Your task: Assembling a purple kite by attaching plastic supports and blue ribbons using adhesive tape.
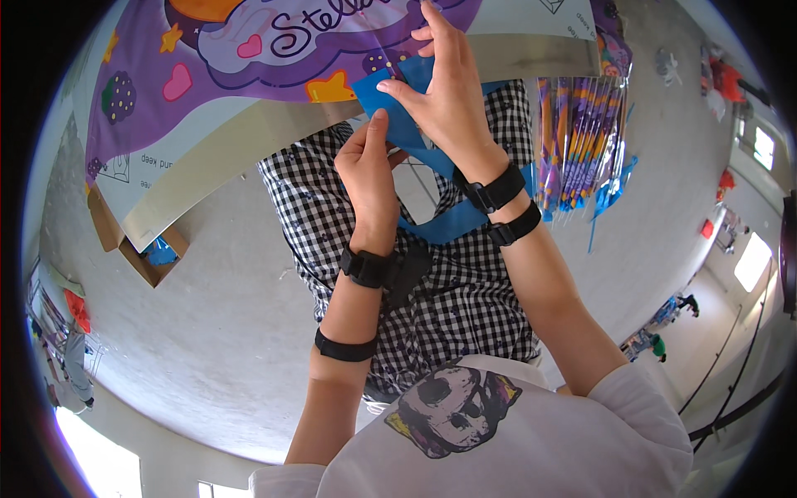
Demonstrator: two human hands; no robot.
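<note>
A blue strip of thin material [401,124] hangs between my hands and trails down over my lap in a loop. My left hand [365,178] pinches it near its upper end, thumb up. Just beyond, my right hand [452,91] has its fingers stretched out and its thumb lying over the strip's edge; the fingers are apart from the thumb. Under and past the hands a purple printed sheet [178,104] with stars, hearts and a cloud shape lies on the work surface, near the strip's upper end.
A clear plastic sheet with print [170,178] covers the table edge [531,58]. Several slim purple packets in clear sleeves [577,141] hang at the right, with blue strips beside them. An open cardboard box [154,261] with blue contents stands on the floor [224,332] at left.
</note>
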